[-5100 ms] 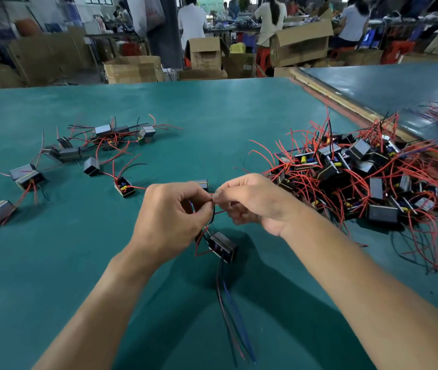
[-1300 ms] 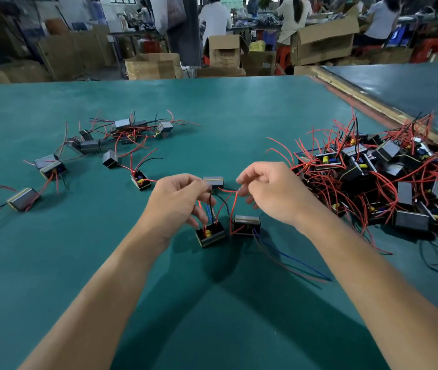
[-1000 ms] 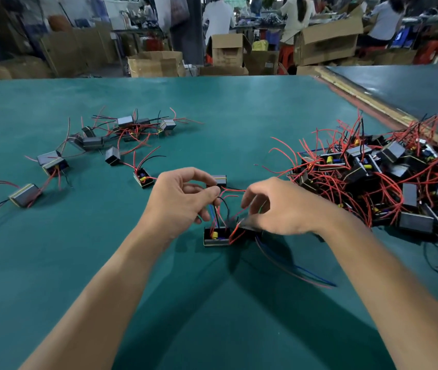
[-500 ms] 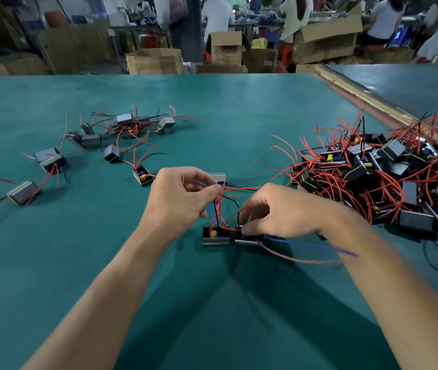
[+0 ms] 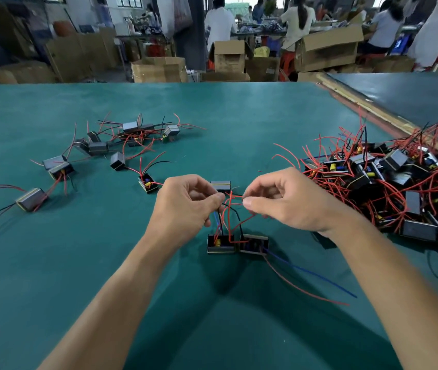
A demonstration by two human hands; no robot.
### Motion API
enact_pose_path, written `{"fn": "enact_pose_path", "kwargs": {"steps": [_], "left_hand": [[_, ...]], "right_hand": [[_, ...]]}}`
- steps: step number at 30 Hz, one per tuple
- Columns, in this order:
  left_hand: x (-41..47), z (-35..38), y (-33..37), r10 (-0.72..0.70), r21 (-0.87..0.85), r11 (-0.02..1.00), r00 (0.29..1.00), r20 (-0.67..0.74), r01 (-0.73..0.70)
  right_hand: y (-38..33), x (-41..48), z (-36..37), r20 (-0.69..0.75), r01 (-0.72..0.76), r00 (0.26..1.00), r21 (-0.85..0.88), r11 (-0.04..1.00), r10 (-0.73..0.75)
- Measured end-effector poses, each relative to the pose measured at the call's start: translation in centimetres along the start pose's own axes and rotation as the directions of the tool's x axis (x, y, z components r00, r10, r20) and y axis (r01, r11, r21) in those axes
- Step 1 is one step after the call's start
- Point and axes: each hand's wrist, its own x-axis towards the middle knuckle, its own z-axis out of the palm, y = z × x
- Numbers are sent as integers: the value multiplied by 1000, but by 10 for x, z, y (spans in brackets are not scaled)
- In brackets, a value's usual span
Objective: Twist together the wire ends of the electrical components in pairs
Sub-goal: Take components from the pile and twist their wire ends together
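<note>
The job looks well begun but far from over. On the left of the green table (image 5: 239, 116) lies a string of components (image 5: 100, 148) with red leads running between them, seemingly already joined, while a large tangled heap (image 5: 399, 188) on the right remains unworked. By that measure, most of the work is still ahead.

The pair in hand sits on the table just below the hands. The left component (image 5: 220, 244) and the right component (image 5: 254, 243) rest side by side and touching, their open faces turned up. Each has its long axis running left to right across the table, so together they form one short row. Their red wires (image 5: 229, 222) rise from the open faces, up and away from the person.

The left hand (image 5: 185, 206) pinches a black and a red wire between thumb and forefinger, its other fingers curled. The right hand (image 5: 290, 206) pinches a red wire end in the same narrow way, fingertip close to fingertip. The ends may already be crossed, but they are too fine to tell, so the twist itself is judged not yet made.

A blue lead (image 5: 311, 273) trails from the right component towards the near right. A third component (image 5: 220, 185) sits just behind the hands.
</note>
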Motion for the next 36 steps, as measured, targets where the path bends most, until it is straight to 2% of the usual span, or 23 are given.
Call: {"fn": "enact_pose_path", "kwargs": {"steps": [3,5,11,15,20,28,31,34,36], "left_hand": [[-2,2,1,29,10,1000,1000,8,-29],[-3,3,2,52,21,998,999,8,-52],[-4,1,7,57,29,998,998,26,-57],[-6,3,7,43,54,998,999,20,-44],[-5,2,8,17,58,998,999,38,-19],[-6,3,9,14,16,1000,999,31,-15],[-5,2,12,-68,-55,996,996,65,72],[-5,-1,12,-214,-90,968,960,183,233],[-5,-2,11,-261,-73,954,926,274,290]], "right_hand": [[-5,-2,15,23,61,998,-145,988,-58],[-6,-2,19,-12,86,996,-163,983,-89],[-8,-2,24,-52,137,989,-29,990,-138],[-10,-5,23,-8,139,990,13,990,-139],[-18,-8,17,67,148,985,182,972,-162],[-16,-7,18,89,124,986,182,976,-142],[-15,-8,15,91,81,990,267,960,-109],[-16,-9,9,132,6,990,306,952,-49],[-16,-8,6,158,-80,987,375,923,21]]}}
